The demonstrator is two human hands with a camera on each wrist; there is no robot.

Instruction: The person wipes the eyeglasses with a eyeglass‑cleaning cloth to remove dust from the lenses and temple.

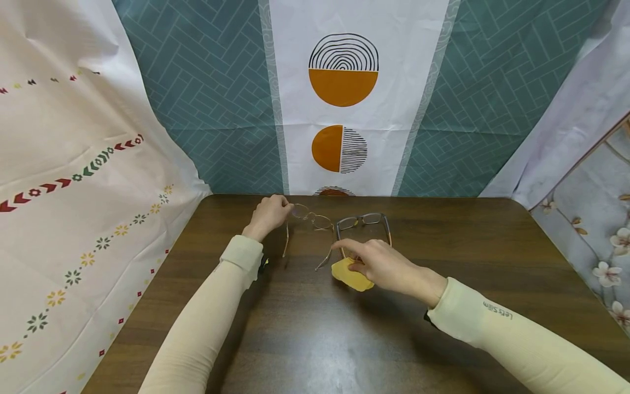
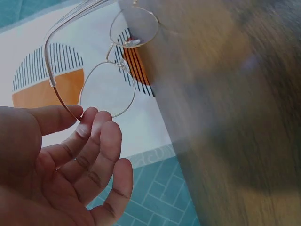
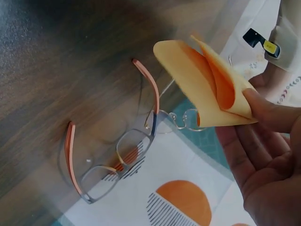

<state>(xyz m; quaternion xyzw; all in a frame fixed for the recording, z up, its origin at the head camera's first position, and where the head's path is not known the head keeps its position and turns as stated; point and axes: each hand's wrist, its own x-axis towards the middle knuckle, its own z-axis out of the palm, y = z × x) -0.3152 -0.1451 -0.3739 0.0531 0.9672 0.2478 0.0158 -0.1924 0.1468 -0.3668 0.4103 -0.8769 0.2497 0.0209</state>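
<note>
My left hand (image 1: 268, 216) pinches a pair of round, thin gold-rimmed glasses (image 1: 322, 222) near one hinge. In the left wrist view, thumb and fingertips meet at the corner of one lens (image 2: 108, 89), and the temples are unfolded. My right hand (image 1: 389, 265) pinches a folded yellow cloth (image 3: 188, 75) between thumb and fingers, above the table and in front of both pairs. Behind it lies a second pair of glasses (image 3: 150, 84), rectangular, dark-framed, with orange-brown temple tips spread open on the table. In the head view my right hand partly hides its temples.
The brown wooden table (image 1: 295, 339) reaches back to a patterned teal and white curtain (image 1: 211, 98). A white embroidered cloth (image 1: 74, 219) hangs along the left side, and a floral cloth (image 1: 595, 246) is on the right.
</note>
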